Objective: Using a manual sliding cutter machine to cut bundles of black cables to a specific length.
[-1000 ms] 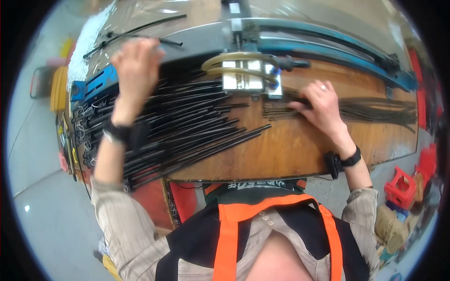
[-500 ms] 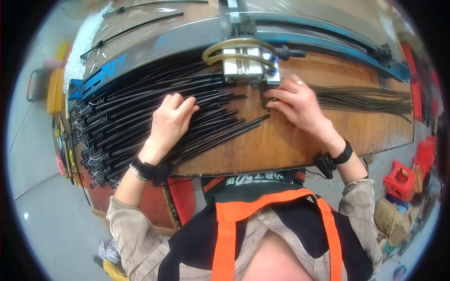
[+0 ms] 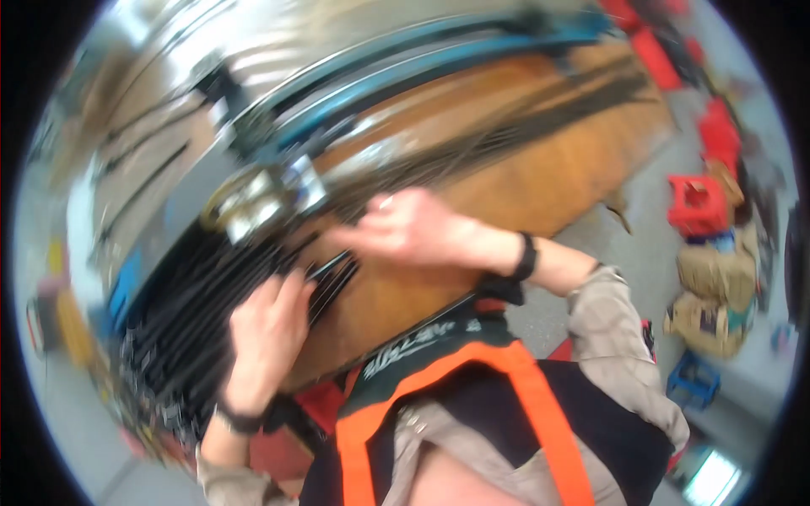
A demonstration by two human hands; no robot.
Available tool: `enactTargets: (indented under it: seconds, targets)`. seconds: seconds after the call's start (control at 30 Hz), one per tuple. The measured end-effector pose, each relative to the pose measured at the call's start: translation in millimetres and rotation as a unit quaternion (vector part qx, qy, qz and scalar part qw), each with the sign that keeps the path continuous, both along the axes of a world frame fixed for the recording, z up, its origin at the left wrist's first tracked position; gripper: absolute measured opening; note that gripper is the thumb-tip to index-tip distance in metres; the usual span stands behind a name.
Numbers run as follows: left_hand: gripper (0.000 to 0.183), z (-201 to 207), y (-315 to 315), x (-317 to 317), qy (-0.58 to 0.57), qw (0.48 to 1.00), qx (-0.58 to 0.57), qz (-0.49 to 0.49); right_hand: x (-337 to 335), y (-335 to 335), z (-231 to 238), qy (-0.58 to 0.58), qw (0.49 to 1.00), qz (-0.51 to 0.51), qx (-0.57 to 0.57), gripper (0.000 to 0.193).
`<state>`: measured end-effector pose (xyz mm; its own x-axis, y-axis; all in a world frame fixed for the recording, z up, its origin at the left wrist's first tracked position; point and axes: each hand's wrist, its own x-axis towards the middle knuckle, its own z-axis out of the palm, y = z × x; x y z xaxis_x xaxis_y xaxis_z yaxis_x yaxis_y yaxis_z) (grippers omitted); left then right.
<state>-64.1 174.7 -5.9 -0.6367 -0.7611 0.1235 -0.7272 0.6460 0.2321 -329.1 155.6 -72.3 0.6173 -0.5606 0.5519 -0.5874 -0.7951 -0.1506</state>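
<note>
My left hand [image 3: 272,331] lies over a bundle of black rods [image 3: 202,291], its fingers bent together near the rods' right ends. Whatever they grip is blurred. My right hand [image 3: 409,226] is beside it, over the wooden table [image 3: 498,207], fingertips pointing left toward the rod ends. Motion smears those fingers, so I cannot make out whether they hold anything. Just beyond both hands stands a small metal clamp device [image 3: 256,207] with a yellowish hose [image 3: 221,202] curving round it. Thin dark wires [image 3: 506,139] stretch rightward from near that device.
Blue rails [image 3: 422,63] run along the table's far side. Further black rods [image 3: 143,198] lie beyond, at the far left. To the right stand a red plastic stool [image 3: 696,205], tan bags [image 3: 717,274] and a blue stool [image 3: 693,379] on the floor.
My view has swung right, shifting the table and device leftward and tilting them. My right hand has moved away from the thin wires beside the device, toward my left hand and the rod ends.
</note>
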Motion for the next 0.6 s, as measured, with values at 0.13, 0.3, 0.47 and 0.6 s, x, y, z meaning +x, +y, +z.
enactTargets:
  seconds: [0.13, 0.3, 0.47, 0.6]
  targets:
    - [0.025, 39.4, -13.6, -29.0, -0.044, 0.995, -0.072, -0.062, -27.1, -19.5, -4.0, -0.059, 0.998, -0.021, -0.027, 0.049]
    - [0.043, 102.8, -70.1, -47.3, -0.021, 0.988, -0.12, -0.096, -160.3, -44.5, -11.3, -0.142, 0.946, -0.29, -0.042, 0.046]
    - [0.048, 89.7, -110.7, -94.1, -0.026, 0.983, -0.102, -0.148, -160.0, -37.5, 24.4, -0.157, 0.974, -0.154, -0.059, 0.044]
    - [0.047, 73.0, -122.3, -129.9, -0.009, 0.979, -0.117, -0.164, -206.0, -51.6, -13.2, -0.218, 0.902, -0.357, -0.112, 0.047]
